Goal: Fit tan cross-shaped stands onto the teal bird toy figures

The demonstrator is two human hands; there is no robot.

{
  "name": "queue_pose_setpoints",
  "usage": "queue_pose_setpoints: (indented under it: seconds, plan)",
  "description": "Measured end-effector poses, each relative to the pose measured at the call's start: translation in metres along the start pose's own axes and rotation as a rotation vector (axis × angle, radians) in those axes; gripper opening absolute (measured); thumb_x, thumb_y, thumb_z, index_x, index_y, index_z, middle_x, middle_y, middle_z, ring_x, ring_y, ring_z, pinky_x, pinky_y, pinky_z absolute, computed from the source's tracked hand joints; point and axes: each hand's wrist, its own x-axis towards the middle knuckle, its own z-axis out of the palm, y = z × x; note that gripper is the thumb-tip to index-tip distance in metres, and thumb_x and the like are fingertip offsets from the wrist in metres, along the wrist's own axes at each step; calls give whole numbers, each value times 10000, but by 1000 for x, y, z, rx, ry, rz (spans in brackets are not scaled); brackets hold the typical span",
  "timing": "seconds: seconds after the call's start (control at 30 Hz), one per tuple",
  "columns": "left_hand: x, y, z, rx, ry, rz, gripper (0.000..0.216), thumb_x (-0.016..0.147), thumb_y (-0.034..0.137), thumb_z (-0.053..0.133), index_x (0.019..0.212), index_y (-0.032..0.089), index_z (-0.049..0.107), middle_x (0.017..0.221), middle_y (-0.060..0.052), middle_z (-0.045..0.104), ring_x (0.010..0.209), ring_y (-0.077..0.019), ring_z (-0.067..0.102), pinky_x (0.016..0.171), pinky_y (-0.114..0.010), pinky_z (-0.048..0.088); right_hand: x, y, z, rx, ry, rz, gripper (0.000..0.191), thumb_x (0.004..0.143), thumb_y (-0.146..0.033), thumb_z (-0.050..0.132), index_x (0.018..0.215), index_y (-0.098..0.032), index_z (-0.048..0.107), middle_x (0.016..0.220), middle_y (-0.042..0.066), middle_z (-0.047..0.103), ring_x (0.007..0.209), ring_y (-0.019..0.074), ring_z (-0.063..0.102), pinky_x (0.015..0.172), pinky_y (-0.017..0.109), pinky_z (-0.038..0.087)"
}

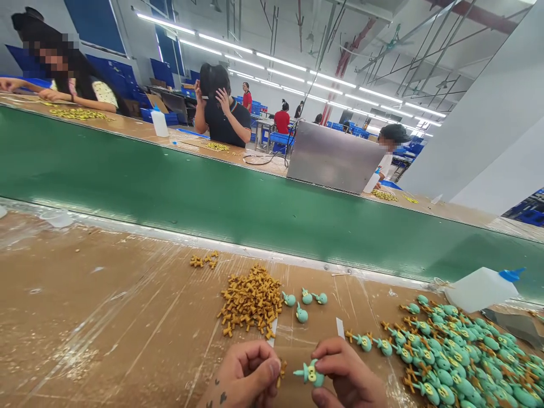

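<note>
At the near edge, cut off below, the right hand (346,377) pinches a teal figure (311,374) while the left hand (246,374) pinches a half-hidden yellow piece (282,369).

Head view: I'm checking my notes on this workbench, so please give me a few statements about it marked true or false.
1. The right hand pinches a teal figure. True.
2. The left hand holds a small yellow piece. True.
3. The yellow pile lies on the green conveyor belt. False: it lies on the brown worktop, on the near side of the belt.
4. The white bottle stands upright. False: it lies on its side.
5. The big teal heap lies to the right of the hands. True.
</note>
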Motion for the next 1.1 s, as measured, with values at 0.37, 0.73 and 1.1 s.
queue_pose_setpoints:
  seconds: [0.37, 0.73, 1.1]
  plan:
    - [-2, 2, 2, -127, 32, -78, 564, 446, 596, 969, 612, 159, 653, 405, 60, 581, 347, -27, 467, 353, -104, 285, 0, 0, 5, -128, -36, -88, 182, 964, -453, 724, 1080, -312, 731, 952, 58, 715, 803, 201, 687, 716, 286, 565]
    - [-3, -2, 4, -95, 9, -43, 556, 484, 598, 958, 601, 159, 637, 422, 45, 612, 340, -27, 465, 343, -113, 313, -3, 6, 4, -168, -82, -94, 183, 942, -432, 754, 1092, -328, 738, 945, 60, 733, 802, 213, 706, 694, 296, 569]
    - [4, -11, 2, -11, -5, -23, 572, 506, 667, 914, 623, 169, 658, 461, 52, 597, 375, -47, 452, 380, -157, 325, -4, 20, 3, -145, -69, -92, 196, 935, -458, 758, 1066, -312, 748, 915, 57, 746, 765, 192, 704, 677, 262, 572]
